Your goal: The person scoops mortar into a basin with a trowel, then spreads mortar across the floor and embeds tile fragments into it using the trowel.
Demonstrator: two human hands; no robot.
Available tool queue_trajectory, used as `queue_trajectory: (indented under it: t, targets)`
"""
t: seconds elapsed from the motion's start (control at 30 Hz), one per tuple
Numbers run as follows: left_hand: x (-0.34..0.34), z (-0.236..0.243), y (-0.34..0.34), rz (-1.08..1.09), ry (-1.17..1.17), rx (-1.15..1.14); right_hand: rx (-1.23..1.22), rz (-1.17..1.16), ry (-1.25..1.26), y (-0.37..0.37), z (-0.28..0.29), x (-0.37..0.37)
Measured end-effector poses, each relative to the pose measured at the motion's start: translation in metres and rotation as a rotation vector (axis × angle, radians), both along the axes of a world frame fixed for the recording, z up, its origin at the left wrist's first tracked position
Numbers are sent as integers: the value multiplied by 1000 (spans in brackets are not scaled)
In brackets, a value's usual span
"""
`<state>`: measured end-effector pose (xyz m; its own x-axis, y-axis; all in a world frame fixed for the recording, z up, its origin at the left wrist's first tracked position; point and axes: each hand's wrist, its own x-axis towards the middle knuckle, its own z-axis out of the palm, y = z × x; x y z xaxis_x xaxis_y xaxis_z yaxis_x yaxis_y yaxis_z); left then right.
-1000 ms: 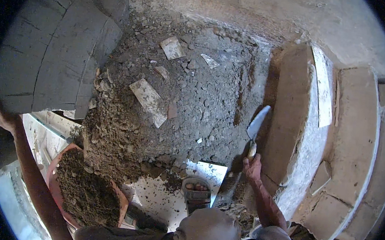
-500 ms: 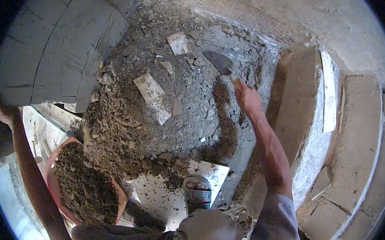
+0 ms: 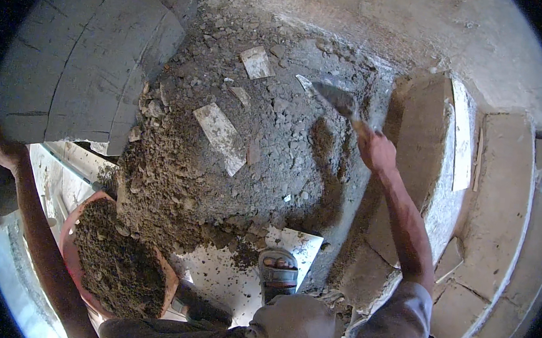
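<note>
My right hand (image 3: 376, 150) is closed round the handle of a trowel (image 3: 337, 99). Its dark pointed blade aims to the far left, over grey rubble and dirt (image 3: 265, 162). A pale sliver (image 3: 304, 83) lies by the blade tip. At the far left, my left hand (image 3: 7, 152) rests against the lower edge of a grey plastered block surface (image 3: 82, 80), fingers apart and holding nothing. Broken pale tile pieces (image 3: 220, 135) lie on the rubble, one more (image 3: 257, 62) farther back. Below my left hand's side, a reddish tub (image 3: 169, 275) holds dark loose soil (image 3: 117, 262).
Stepped, plastered concrete ledges (image 3: 498, 204) curve along the right, with a white strip (image 3: 461, 135) on one. A rough wall (image 3: 406, 28) closes the far side. My sandalled foot (image 3: 278, 269) stands on a white board (image 3: 219, 278) strewn with dirt.
My right hand and the trowel have shifted right and slightly nearer to me. The pale sliver now shows beside the blade tip. My left hand stays at the block edge.
</note>
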<state>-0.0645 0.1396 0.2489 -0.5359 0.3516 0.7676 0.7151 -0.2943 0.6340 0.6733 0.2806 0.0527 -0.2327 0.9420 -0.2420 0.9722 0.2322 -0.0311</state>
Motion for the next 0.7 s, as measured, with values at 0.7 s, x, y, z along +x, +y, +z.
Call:
queue_trajectory:
  t: [0.7]
  targets:
    - [70, 15, 19, -10, 151, 74, -64, 61, 178, 44, -93, -109]
